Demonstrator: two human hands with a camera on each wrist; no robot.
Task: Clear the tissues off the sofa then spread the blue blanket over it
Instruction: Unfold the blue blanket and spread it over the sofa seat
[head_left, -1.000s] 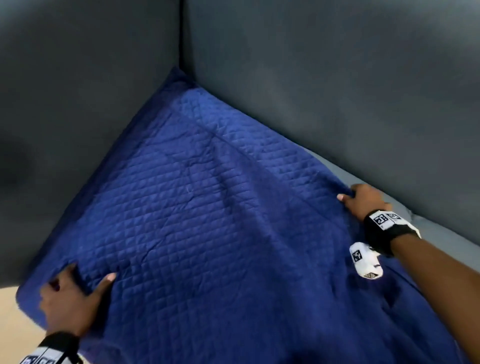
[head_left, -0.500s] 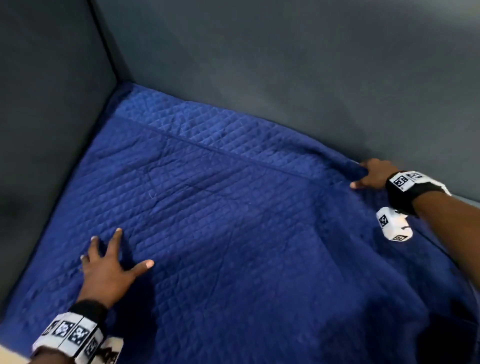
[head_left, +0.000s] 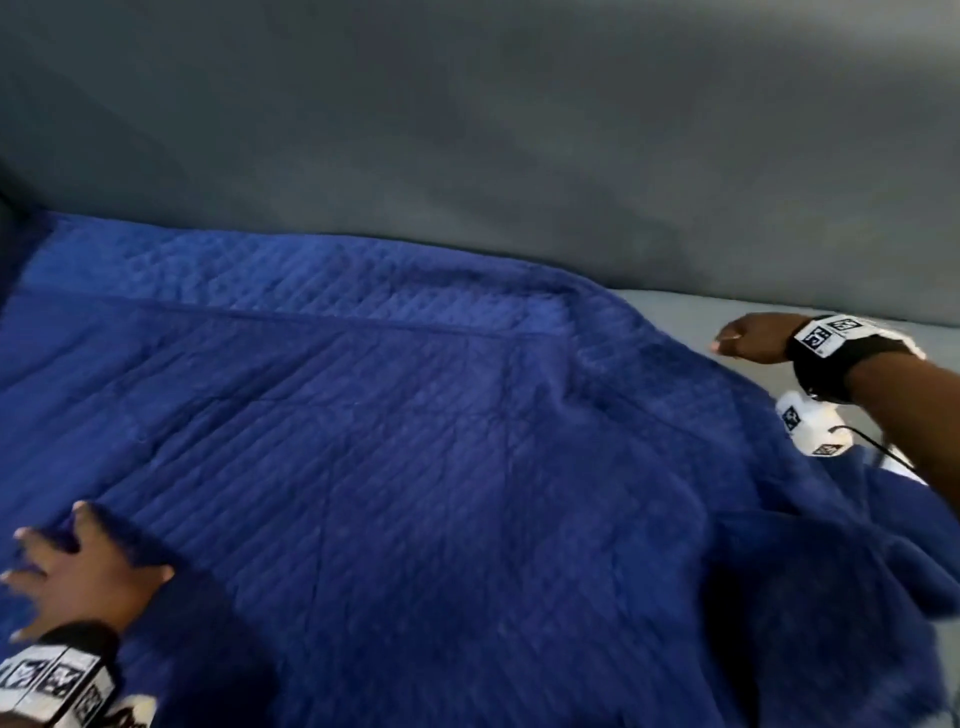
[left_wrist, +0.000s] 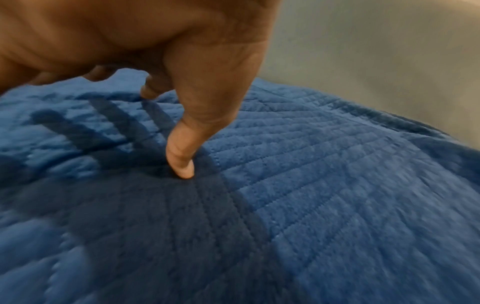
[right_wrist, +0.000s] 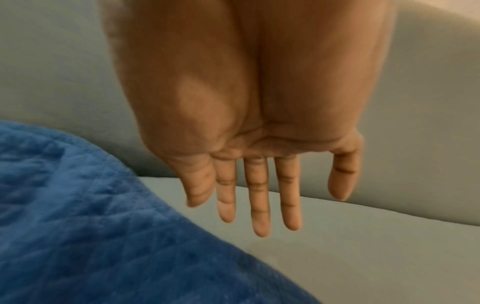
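Note:
The quilted blue blanket (head_left: 415, 467) (left_wrist: 311, 205) (right_wrist: 78, 226) lies spread over the left part of the grey sofa seat (head_left: 701, 312), with its right side bunched in folds. My left hand (head_left: 78, 566) (left_wrist: 179, 115) rests on the blanket near its front left, fingers spread and thumb tip touching the cloth. Above the bare seat just past the blanket's back right edge hovers my right hand (head_left: 748, 340) (right_wrist: 257, 195), fingers straight and empty. No tissues are in view.
The grey sofa backrest (head_left: 519, 156) rises along the whole back. Bare grey seat cushion (right_wrist: 363, 257) shows to the right of the blanket. A white tagged camera block (head_left: 810, 431) hangs under my right wrist.
My right hand has let go of the blanket's back edge and lifted off to the right, fingers opened. The view has swung right. The left hand still rests spread on the blanket.

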